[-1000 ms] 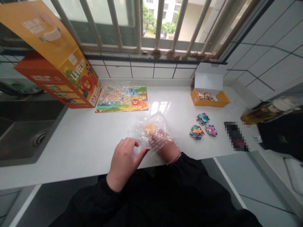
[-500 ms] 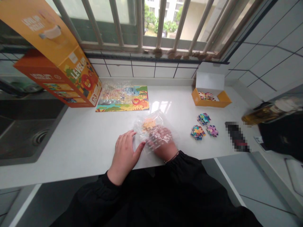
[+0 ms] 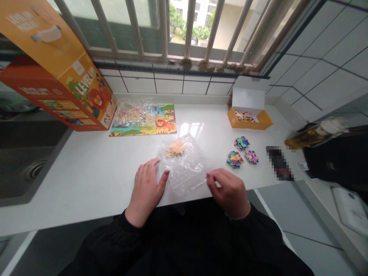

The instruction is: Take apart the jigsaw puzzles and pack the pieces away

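A clear plastic bag [image 3: 188,170] lies on the white counter in front of me, with a small pile of orange puzzle pieces [image 3: 176,148] inside its far left part. My left hand [image 3: 148,188] rests at the bag's left side, fingers stretched and thumb apart, holding nothing. At the bag's near right edge, my right hand [image 3: 230,191] is closed in a pinch on the plastic. Farther right are three small piles of puzzle pieces: a blue-green pile [image 3: 242,143], a blue-orange pile [image 3: 235,159] and a purple pile [image 3: 252,157].
An orange puzzle box [image 3: 94,96] stands open at the left by a dark sink [image 3: 34,184]. Beside it, crinkled plastic covers part of an animal picture sheet [image 3: 169,124]. At the back right sits a small yellow box [image 3: 250,122] with pieces inside. A bottle [image 3: 310,136] and pixelated dark object [image 3: 279,163] are right.
My right hand has come out of the bag and moved right to its near right edge. The bag now lies flatter. My left hand keeps its place beside it; the view shifted slightly.
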### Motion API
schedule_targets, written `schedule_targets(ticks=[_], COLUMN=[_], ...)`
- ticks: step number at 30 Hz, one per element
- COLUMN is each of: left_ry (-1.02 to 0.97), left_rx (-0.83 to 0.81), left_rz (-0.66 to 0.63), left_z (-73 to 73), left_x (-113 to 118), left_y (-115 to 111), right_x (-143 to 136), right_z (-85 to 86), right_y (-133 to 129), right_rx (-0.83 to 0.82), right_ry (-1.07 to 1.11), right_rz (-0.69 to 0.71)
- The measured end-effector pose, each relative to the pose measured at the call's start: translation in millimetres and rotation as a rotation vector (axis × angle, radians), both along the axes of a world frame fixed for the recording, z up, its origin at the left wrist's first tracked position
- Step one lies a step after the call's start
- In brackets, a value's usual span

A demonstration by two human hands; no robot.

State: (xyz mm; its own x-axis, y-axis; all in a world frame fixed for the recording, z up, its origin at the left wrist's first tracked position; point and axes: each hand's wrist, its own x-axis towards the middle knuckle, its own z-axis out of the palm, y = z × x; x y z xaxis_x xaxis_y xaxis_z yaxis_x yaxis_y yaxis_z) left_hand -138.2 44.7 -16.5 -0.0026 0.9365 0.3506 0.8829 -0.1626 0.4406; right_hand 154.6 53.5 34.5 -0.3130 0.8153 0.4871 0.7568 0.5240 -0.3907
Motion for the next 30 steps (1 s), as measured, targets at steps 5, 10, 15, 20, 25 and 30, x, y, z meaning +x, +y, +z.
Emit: schedule_targets(ticks=[5,10,15,20,25,30], left_ry=[0.011,0.031,0.020,0.012,-0.004,-0.025], left_rx=[0.019,0.033,0.031,0.034,0.048,0.130], left_rz=[-0.004,-0.010,-0.003,-0.015,-0.018,-0.109], left_z=[-2.5,-4.4,-3.6,-3.4,-2.4,6.0], left_x=[0,0,0,0,0,4], left_y=[0,0,0,1,2,-3], right_x=[76,104,106,111,111,104], right_z=[6.8,6.3,5.2,6.0,-2.4,-8.0], right_y=[44,78,92,97,90,74], right_rx=[-0.172,-0.471,-0.609,-0.668,-0.680,-0.629], right_ry=[-0.298,-0.464,-0.389,-0.274,-0.199,-0.113], right_rz=[-0.482,-0.527,-0.438,-0.408,-0.299,-0.285])
